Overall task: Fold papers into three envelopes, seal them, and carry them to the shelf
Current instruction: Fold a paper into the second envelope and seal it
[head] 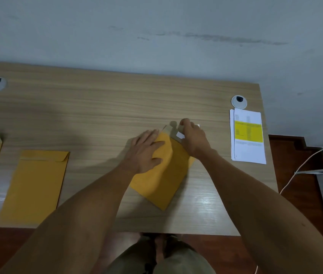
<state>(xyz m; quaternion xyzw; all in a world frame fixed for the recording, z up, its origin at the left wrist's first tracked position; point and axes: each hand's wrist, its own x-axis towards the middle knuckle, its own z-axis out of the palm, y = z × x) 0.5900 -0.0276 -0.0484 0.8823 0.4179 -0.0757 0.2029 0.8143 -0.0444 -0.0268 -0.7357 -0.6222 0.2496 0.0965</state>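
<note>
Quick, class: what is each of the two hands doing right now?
Left hand: open, flat on the envelope.
Right hand: fingers curled, pinching the folded paper at the envelope's mouth.

Brightness: dim, flat indoor light with a cool grey cast on the wall (156,26).
Glare: a pale sheen on the worktop (117,99) near its front edge, right of centre.
Shadows: a broad soft one on the worktop's left half; darker ones under the hands.
Sharpness: soft overall; print on the paper stack (248,135) unreadable.
Distortion: wide-angle bending, worktop edges bowed, forearms stretched.
</note>
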